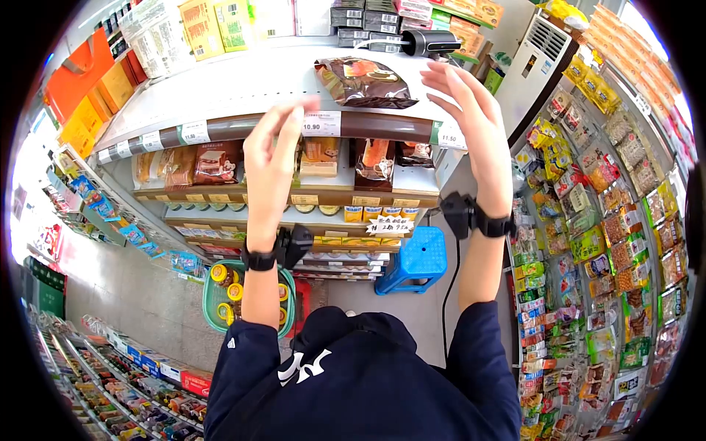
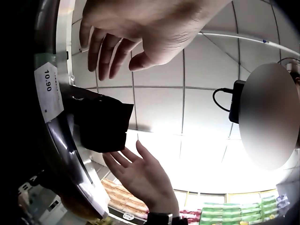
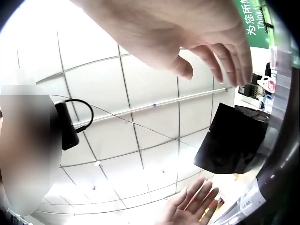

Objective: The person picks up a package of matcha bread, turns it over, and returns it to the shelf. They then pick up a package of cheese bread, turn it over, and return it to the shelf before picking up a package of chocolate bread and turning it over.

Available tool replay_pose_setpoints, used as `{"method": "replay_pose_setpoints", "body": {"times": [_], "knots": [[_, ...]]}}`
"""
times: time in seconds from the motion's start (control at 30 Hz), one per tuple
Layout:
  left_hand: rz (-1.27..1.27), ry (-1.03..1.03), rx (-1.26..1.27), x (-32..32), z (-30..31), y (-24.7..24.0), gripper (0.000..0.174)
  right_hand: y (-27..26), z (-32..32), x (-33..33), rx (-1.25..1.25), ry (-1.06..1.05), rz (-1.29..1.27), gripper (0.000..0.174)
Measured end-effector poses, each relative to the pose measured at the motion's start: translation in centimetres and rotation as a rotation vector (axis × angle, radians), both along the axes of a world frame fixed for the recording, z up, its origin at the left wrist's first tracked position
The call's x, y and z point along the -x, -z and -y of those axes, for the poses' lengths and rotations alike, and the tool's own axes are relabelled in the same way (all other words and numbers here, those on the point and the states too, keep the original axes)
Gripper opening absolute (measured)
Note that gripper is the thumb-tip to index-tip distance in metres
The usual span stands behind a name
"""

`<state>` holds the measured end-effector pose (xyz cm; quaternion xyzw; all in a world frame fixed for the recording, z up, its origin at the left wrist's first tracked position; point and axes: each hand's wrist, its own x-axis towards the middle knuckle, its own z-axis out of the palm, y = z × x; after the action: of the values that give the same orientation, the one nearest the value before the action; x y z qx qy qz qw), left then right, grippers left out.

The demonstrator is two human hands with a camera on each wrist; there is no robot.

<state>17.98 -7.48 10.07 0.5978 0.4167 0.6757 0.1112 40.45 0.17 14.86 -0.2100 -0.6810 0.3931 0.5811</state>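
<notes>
In the head view, a brown packaged snack bag (image 1: 362, 82) lies on the white top shelf (image 1: 243, 87), near its front edge. My left hand (image 1: 272, 151) is raised in front of the shelf edge, to the left of the bag, its fingers loosely extended and holding nothing. To the bag's right is my right hand (image 1: 474, 121), fingers spread toward the shelf and also holding nothing. Both wrist views show the bag as a dark shape (image 2: 105, 123) (image 3: 233, 139) between the two hands, overhanging the shelf edge as seen from below.
Behind the bag lie a black cylindrical device (image 1: 429, 42) and stacked boxes (image 1: 365, 20). Lower shelves hold packaged breads (image 1: 217, 163). On the floor are a green basket (image 1: 208, 301) with yellow-lidded jars and a blue stool (image 1: 414, 259). Hanging snacks (image 1: 603, 242) line the right side.
</notes>
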Motion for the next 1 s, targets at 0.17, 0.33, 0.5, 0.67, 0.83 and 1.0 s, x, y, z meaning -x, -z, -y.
{"method": "replay_pose_setpoints", "body": {"times": [0.17,0.33,0.5,0.67,0.83,1.0], "knots": [[-0.028,-0.014,0.148,0.4,-3.0,-1.3,0.051,-0.4,-4.2,2.2,0.115,0.105,0.318,0.05],[-0.189,-0.029,0.324,-0.5,-5.0,-2.5,0.082,-1.0,-5.9,3.5,0.013,0.04,0.539,0.038],[-0.257,0.117,0.315,-1.3,-5.3,-2.2,0.075,-1.9,-4.0,3.9,-0.062,0.197,0.735,0.033],[-0.068,0.361,0.229,-1.7,-5.3,-1.6,0.053,-0.9,-2.6,4.7,-0.326,0.285,0.449,0.034],[0.026,0.426,0.086,-3.1,-2.5,-1.3,0.058,2.2,-0.6,4.7,-0.114,0.041,0.1,0.054],[0.008,0.517,0.002,-3.7,-1.4,0.8,0.063,4.1,3.2,3.9,-0.182,0.032,-0.043,0.057]]}}
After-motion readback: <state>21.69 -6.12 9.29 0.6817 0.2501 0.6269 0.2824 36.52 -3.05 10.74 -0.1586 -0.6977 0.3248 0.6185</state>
